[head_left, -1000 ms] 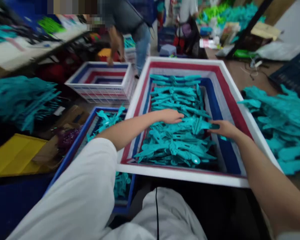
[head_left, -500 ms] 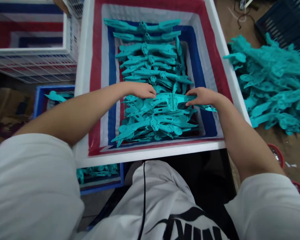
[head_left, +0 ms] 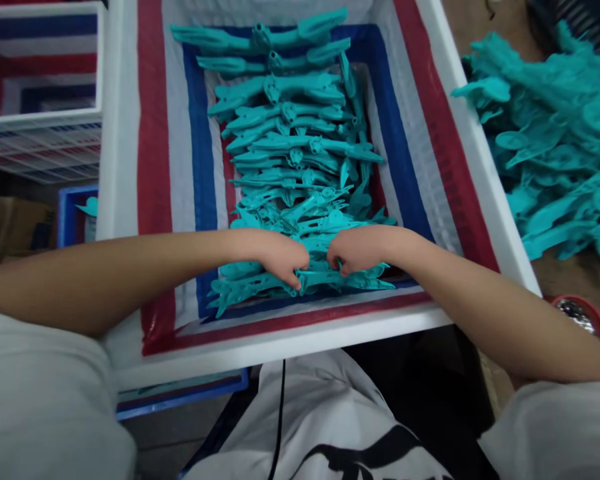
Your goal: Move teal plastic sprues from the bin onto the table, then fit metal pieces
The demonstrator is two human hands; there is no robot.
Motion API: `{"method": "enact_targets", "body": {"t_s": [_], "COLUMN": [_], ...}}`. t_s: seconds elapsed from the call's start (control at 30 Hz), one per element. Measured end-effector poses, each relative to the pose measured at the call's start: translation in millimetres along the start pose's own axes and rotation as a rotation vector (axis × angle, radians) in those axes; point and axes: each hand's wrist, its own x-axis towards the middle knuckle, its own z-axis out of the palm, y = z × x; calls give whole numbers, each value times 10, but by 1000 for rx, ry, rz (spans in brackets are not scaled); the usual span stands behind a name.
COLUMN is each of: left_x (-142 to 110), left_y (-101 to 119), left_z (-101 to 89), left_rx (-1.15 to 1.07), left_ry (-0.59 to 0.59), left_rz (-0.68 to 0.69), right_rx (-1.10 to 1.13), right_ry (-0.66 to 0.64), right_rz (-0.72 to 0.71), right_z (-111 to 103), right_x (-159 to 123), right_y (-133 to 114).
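A white crate [head_left: 280,342] lined with red, white and blue striped woven plastic fills the middle of the view. Inside lies a stack of teal moulded plastic parts [head_left: 290,140], set crosswise in overlapping rows. My left hand [head_left: 280,259] and my right hand [head_left: 357,250] meet at the near end of the stack, knuckles almost touching. Both hands curl down onto the teal parts [head_left: 300,283] there, and the fingertips are partly hidden among them.
A loose teal heap [head_left: 555,133] lies outside the crate on the right, with a red-rimmed bowl [head_left: 580,313] near it. On the left stand a white mesh crate [head_left: 40,117] and a blue crate [head_left: 70,220].
My hands have drawn together toward the near end of the crate, and their fingers have curled onto the parts. The view has tilted further down onto the crate.
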Motion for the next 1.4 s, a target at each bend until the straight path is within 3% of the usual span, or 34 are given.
{"method": "enact_targets", "body": {"t_s": [0.1,0.3,0.43,0.53,0.63,0.73,0.83,0.93,1.03,1.13,1.4], "left_x": [-16,40,52,35,49,189,507,946,1337,1478,997], "left_y": [78,-36,-98,-192,-445,-901,-1462,-1896,-2076,-2090,-1888], "left_z": [26,110,181,150,-88,-552,-1052,-1372,-1470,-1459,-1353], "left_rx": [127,268,275,223,205,297,325,206,112,132,97], "left_ry": [24,198,227,279,411,491,547,596,618,641,603], "left_rz": [-34,-299,-383,-457,-605,-742,-822,-871,-950,-987,-977], "right_rx": [-24,39,-113,-104,-59,13,66,97,120,142,213], "right_ry": [-25,-45,53,191,438,696,716,662,617,589,630], "right_rz": [78,225,262,243,262,385,445,434,402,361,235], "right_z": [-28,-25,-73,-169,-242,-256,-244,-229,-222,-226,-224], "right_x": [-40,55,-24,-234,-505,-701,-756,-706,-631,-588,-536], "right_y": [60,67,-2,77,305,560,724,816,887,922,989]}}
